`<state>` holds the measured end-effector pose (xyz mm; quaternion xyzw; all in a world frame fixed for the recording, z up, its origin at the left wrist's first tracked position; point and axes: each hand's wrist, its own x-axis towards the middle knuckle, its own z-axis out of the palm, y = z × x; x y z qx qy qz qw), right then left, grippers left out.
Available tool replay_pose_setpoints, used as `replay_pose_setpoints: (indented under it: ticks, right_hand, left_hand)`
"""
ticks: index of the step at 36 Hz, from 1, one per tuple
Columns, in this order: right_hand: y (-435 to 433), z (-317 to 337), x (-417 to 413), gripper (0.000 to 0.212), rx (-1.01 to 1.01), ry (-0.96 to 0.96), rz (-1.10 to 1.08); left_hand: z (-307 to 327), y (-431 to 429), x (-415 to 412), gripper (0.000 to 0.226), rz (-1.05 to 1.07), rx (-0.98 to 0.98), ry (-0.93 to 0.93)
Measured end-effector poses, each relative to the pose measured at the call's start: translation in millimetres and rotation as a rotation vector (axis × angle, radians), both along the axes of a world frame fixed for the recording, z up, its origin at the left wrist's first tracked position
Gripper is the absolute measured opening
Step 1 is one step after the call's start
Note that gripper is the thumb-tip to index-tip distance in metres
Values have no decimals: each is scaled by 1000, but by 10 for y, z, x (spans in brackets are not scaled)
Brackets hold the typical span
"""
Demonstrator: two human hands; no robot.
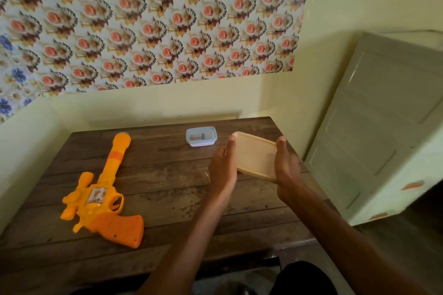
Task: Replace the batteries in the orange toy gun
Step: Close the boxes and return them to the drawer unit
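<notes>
Left hand (223,171) and right hand (287,172) clasp translucent rectangular box (256,155).

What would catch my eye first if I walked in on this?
The bright orange toy gun lying on the left of the dark wooden table stands out first. On the right, the left hand and right hand hold a pale plastic box between them, tilted. Busy flowered wallpaper covers the wall behind.

left hand (221,169) + right hand (286,170): hold peach container (256,155) | toy gun (103,189): tabletop (167,175)
</notes>
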<state>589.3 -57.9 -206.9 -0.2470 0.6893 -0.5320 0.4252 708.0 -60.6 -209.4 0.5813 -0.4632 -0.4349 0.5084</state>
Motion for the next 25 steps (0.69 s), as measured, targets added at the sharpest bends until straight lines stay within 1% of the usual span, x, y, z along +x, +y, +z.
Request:
replay_pose_setpoints:
  ticks: [1,4,5,6,9,12,13,14,16,18,21,23,25]
  right_hand:
    - [35,10,-12,65,-15,70,65]
    - [164,36,-117,52,-74,421,337]
    - [185,30,-168,48,-58,502,403]
    - [199,18,-217,46,-33,510,455]
    - [176,-40,-299,40,22,331,526]
    - [88,-132,-301,30,55,251,423]
    - [54,-169,-303,28,64,223,383]
    - [20,-210,-300,26,73,193,357]
    - [-30,-281,-287,21,99,145,328]
    - [-57,-350,-271,17,118,101,306]
    - [-64,-403,-229,15,124,56,275]
    - [-55,-427,-203,16,132,30,251]
    - [-44,-445,-192,23,154,13,259]
  left_hand:
    - [-12,-30,16,40,14,-4,-29]
    - [-62,-169,124,37,38,51,-72]
    - [-79,-208,157,36,31,75,-73]
    - [-107,-242,185,34,10,94,-76]
    - [-188,-324,198,33,-84,140,-27]
    - [-249,-381,197,35,-102,185,38]
    - [-275,-393,209,35,-86,185,8]
    - [-282,-383,231,33,-64,186,-62]
    - [-369,-370,319,26,-23,193,-272]
    - [-462,-338,419,26,0,212,-472]
    - [-593,-289,540,22,-10,309,-655]
    - [-661,-255,569,44,-8,315,-764]
    - [-679,-212,564,59,-19,291,-865]
